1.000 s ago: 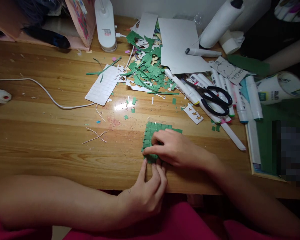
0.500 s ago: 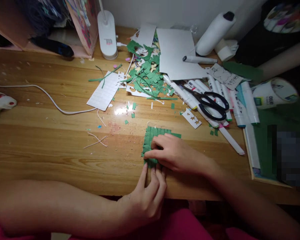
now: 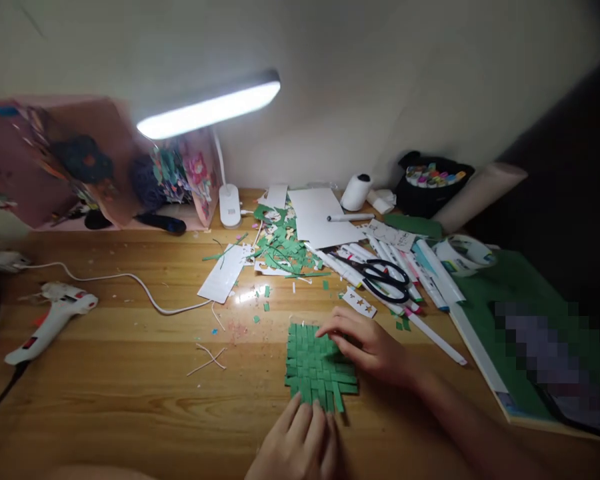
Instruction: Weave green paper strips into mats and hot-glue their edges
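Observation:
A small mat woven from green paper strips (image 3: 307, 363) lies flat on the wooden table. Several strip ends stick out unevenly along its right and near sides. My left hand (image 3: 300, 440) rests at the near edge, its outstretched fingertips touching the strip ends there. Over the upper right part of the mat is my right hand (image 3: 365, 343), fingers apart, the index fingertip at the weave near the far edge. It covers the mat's upper right corner. Whether either hand pinches a strip does not show.
Black-handled scissors (image 3: 387, 280) lie on white markers (image 3: 433, 277) at the right. Green paper scraps (image 3: 285, 247) are heaped behind the mat near a white sheet (image 3: 320, 217). A glue gun (image 3: 53, 320) lies at left, a lit lamp (image 3: 210, 107) above, a green board (image 3: 510, 287) at right.
The view has tilted up, bringing in the lamp and the whole glue gun. My right hand has moved off the mat's middle to its upper right, uncovering the weave. My left hand stays at the near edge.

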Demonstrator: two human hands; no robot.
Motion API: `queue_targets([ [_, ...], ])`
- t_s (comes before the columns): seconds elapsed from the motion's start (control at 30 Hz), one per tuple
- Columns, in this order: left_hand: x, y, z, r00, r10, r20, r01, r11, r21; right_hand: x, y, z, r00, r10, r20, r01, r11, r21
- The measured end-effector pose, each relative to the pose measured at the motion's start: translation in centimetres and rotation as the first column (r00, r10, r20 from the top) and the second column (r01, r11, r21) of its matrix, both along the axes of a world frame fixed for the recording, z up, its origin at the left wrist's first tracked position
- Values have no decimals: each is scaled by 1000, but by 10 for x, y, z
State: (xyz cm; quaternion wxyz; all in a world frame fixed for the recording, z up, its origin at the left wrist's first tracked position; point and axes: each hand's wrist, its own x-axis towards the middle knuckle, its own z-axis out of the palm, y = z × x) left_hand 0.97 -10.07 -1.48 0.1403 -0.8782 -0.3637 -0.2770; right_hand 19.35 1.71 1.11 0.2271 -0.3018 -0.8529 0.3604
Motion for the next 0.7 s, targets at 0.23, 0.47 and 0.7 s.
queue_targets([
  [0.23, -126, 29, 50, 820, 572, -10, -552, 787, -276, 9, 1, 5, 964, -265, 28, 262, 962, 73],
  [0.47, -261, -6, 39, 214, 932, -293, -957, 140, -253, -2, -8, 1, 969, -247, -26, 245, 967, -73],
  [0.7, -288, 1, 57, 174, 907, -385, -979, 114, -172, -4, -42, 10, 991, -135, -4, 134, 983, -128],
])
